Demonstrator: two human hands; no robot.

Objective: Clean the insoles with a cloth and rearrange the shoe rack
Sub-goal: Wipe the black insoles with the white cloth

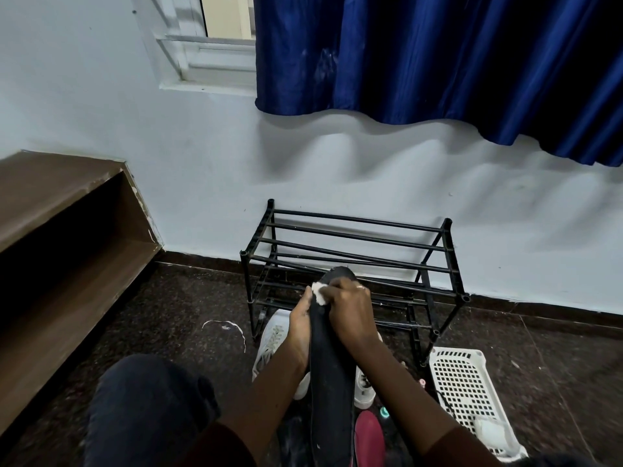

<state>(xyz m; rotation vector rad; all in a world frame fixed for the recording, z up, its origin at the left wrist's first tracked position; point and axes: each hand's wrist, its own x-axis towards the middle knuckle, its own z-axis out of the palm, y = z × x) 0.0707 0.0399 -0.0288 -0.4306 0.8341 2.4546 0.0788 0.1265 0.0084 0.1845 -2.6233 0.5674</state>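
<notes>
A long black insole (332,375) stands on end in front of me. My left hand (301,326) grips its left edge near the top. My right hand (350,310) presses a small white cloth (318,293) against the insole's upper part, fingers curled round the cloth. Behind the hands stands a black two-tier shoe rack (354,261) with bare bars, against the wall. A white sneaker (273,342) lies on the floor below my left hand, and a second white shoe (364,389) shows beside the insole. A pink shoe (369,436) lies at the bottom.
A white perforated plastic basket (468,392) sits on the dark floor at the right. A brown wooden shelf unit (67,230) fills the left side. A blue curtain (438,62) hangs above the rack. My knee (145,409) is at lower left. A white lace (226,326) lies on the floor.
</notes>
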